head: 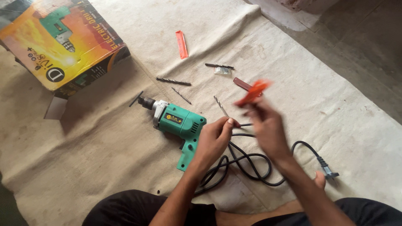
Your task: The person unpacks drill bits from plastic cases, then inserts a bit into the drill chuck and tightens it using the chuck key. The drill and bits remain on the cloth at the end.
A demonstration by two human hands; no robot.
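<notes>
I see right hand [268,125] gripping blurred orange sleeve [252,93], left hand [215,138] pinching drill bit [243,124], drill [178,125] at 9 o'clock.

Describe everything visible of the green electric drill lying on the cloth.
The green electric drill lies on its side on the pale cloth, its dark chuck pointing up-left and its pistol grip toward the person. The body looks like green plastic with a silver metal collar and vent slots. A black cord coils away from its handle. The left hand hovers by it; contact is unclear.
</notes>
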